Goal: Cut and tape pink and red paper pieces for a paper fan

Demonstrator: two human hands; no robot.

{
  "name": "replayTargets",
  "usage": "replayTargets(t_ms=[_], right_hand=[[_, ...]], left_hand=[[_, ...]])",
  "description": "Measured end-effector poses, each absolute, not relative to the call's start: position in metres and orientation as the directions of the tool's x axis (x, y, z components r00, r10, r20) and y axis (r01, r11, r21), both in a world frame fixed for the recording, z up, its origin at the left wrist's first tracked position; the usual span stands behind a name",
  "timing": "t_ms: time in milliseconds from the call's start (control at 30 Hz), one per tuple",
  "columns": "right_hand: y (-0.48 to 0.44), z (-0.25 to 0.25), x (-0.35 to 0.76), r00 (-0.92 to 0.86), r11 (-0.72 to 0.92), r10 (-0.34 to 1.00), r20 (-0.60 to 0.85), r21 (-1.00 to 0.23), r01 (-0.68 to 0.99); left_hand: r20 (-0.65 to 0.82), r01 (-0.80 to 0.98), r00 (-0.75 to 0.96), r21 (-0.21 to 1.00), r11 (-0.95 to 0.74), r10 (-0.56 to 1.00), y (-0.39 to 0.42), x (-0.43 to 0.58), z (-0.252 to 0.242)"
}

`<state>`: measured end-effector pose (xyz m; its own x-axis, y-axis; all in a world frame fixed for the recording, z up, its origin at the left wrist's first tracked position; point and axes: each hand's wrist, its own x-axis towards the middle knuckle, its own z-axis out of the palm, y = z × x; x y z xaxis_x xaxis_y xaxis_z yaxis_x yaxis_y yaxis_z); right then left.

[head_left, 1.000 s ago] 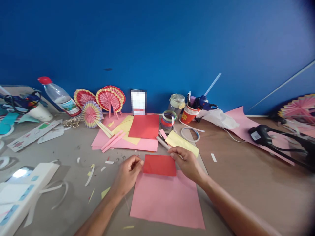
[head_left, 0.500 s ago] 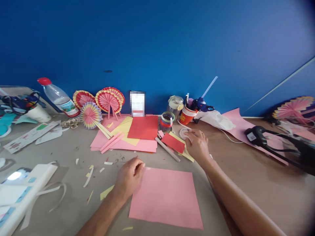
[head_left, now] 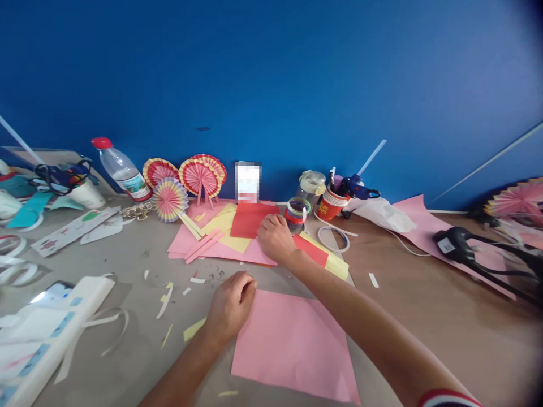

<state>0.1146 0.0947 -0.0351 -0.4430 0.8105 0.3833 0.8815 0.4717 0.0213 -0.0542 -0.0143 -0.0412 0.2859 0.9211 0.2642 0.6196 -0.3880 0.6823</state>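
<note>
A large pink paper sheet (head_left: 292, 342) lies flat in front of me. My left hand (head_left: 231, 302) rests at its upper left corner with the fingers curled together; what they pinch is too small to make out. My right hand (head_left: 275, 237) reaches forward over the pile of pink, yellow and red sheets (head_left: 250, 220), fingers bent down onto the papers; whether it grips one is hidden. A small red piece (head_left: 311, 250) lies on a yellow sheet (head_left: 335, 263) just right of that wrist.
Paper fans (head_left: 199, 175) stand against the blue wall beside a water bottle (head_left: 121, 169). A tape-ringed jar (head_left: 297, 210), a red cup of tools (head_left: 331, 204), a white tape ring (head_left: 333, 239) and a black glue gun (head_left: 462, 249) lie to the right. Paper scraps litter the left.
The small red piece left my hands and now lies on the yellow sheet. My right hand swung from the tape ring leftward to the paper pile. The left hand stayed put.
</note>
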Motion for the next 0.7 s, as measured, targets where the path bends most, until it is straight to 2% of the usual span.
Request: replayTargets(t_ms=[100, 167, 200, 267, 300, 333, 367, 433, 500, 567, 600, 633, 700], right_hand=[[0.094, -0.034, 0.116, -0.482, 0.512, 0.766, 0.426, 0.048, 0.857], [0.087, -0.026, 0.116, -0.481, 0.518, 0.746, 0.462, 0.052, 0.854], [0.082, -0.022, 0.116, -0.476, 0.520, 0.734, 0.485, 0.050, 0.852], [0.067, -0.012, 0.117, -0.481, 0.546, 0.692, 0.538, 0.045, 0.836], [0.057, -0.008, 0.118, -0.497, 0.588, 0.640, 0.586, 0.044, 0.808], [0.046, -0.005, 0.119, -0.529, 0.640, 0.583, 0.616, 0.053, 0.767], [0.034, -0.003, 0.121, -0.569, 0.689, 0.533, 0.627, 0.070, 0.722], [0.009, -0.001, 0.125, -0.632, 0.749, 0.472, 0.615, 0.098, 0.655], [-0.015, -0.001, 0.131, -0.663, 0.780, 0.467, 0.585, 0.082, 0.621], [-0.036, -0.001, 0.138, -0.665, 0.804, 0.487, 0.566, 0.007, 0.595], [-0.044, -0.001, 0.144, -0.632, 0.796, 0.527, 0.569, -0.071, 0.601], [-0.052, 0.000, 0.151, -0.572, 0.767, 0.590, 0.570, -0.176, 0.617], [-0.062, 0.001, 0.168, -0.313, 0.606, 0.761, 0.568, -0.452, 0.655]], left_hand=[[0.253, 0.579, 0.224, 0.743, -0.337, 0.941, -0.011, -0.057, -0.044], [0.180, 0.488, 0.129, 0.845, -0.221, 0.975, -0.008, -0.060, -0.041], [0.112, 0.387, 0.066, 0.913, -0.128, 0.992, -0.005, -0.061, -0.039], [-0.104, 0.045, -0.012, 0.994, 0.104, 0.995, 0.001, -0.065, -0.030], [-0.217, -0.178, -0.002, 0.961, 0.213, 0.976, 0.004, -0.068, -0.024], [-0.316, -0.362, 0.082, 0.874, 0.324, 0.945, 0.007, -0.071, -0.019], [-0.365, -0.474, 0.168, 0.785, 0.400, 0.916, 0.010, -0.074, -0.014], [-0.394, -0.541, 0.244, 0.703, 0.462, 0.886, 0.013, -0.078, -0.009], [-0.426, -0.501, 0.235, 0.717, 0.484, 0.874, 0.013, -0.079, -0.009], [-0.449, -0.439, 0.230, 0.744, 0.504, 0.863, 0.011, -0.076, -0.013], [-0.450, -0.420, 0.241, 0.750, 0.511, 0.860, 0.009, -0.075, -0.015], [-0.441, -0.411, 0.263, 0.753, 0.514, 0.858, 0.007, -0.073, -0.017], [-0.413, -0.412, 0.316, 0.751, 0.516, 0.854, 0.004, -0.069, -0.018]])
